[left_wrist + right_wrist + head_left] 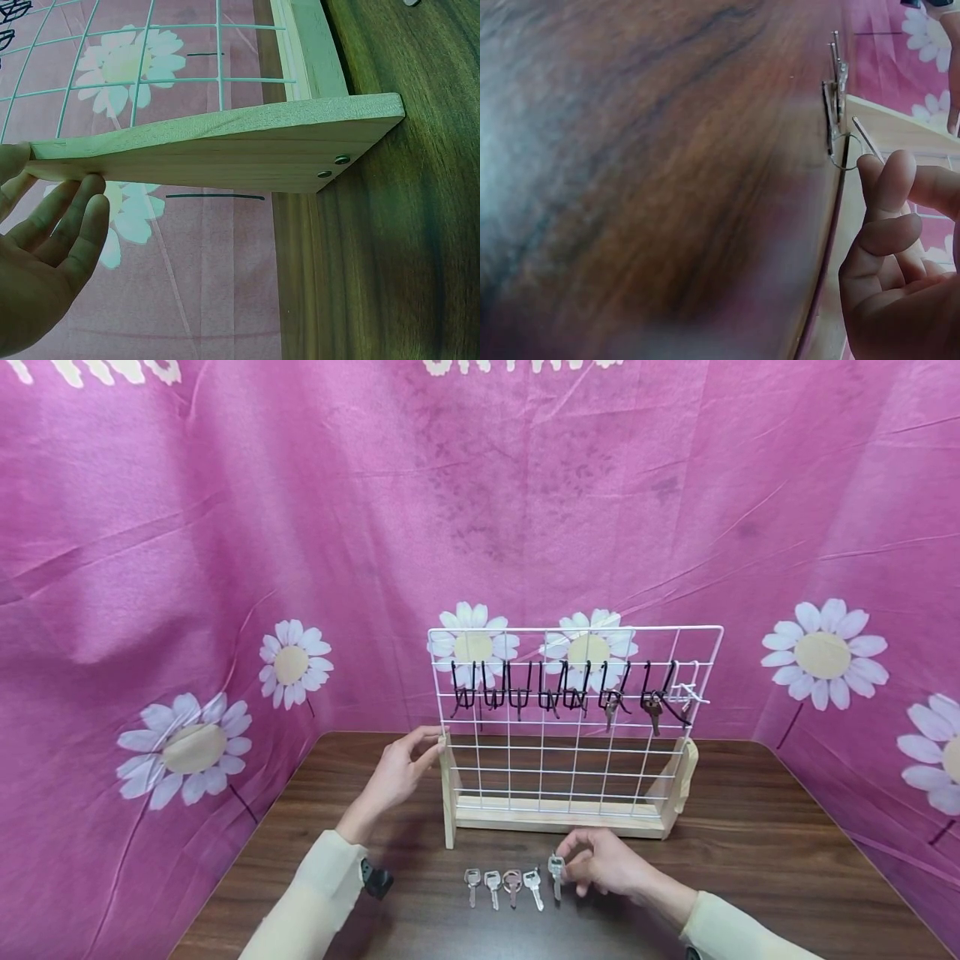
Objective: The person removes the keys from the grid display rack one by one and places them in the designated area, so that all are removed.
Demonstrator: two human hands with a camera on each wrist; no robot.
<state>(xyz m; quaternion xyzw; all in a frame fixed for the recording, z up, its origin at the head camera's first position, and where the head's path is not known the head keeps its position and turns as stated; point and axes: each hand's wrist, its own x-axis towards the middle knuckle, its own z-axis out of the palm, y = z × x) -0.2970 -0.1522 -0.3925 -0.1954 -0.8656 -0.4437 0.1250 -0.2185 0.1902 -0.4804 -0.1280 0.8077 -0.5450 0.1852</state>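
Note:
My left hand [397, 768] pinches the top of the wooden side panel [210, 150] of a rack, thumb on one face and fingertips on the other. The rack carries a white wire grid [540, 760] with a row of black hooks [519, 689]. My right hand [603, 862] pinches a silver key [556, 870] between thumb and index finger, in front of the rack. In the right wrist view this key [867, 139] shows edge-on past the fingertips. Several other keys [492, 885] lie in a row on the table to its left.
Keys [655, 714] hang on the two rightmost black hooks. White hooks [686, 693] sit at the grid's right edge. A wooden base bar [555, 817] joins the side panels on the brown table [735, 843]. Pink flowered cloth [480, 527] stands behind and at both sides.

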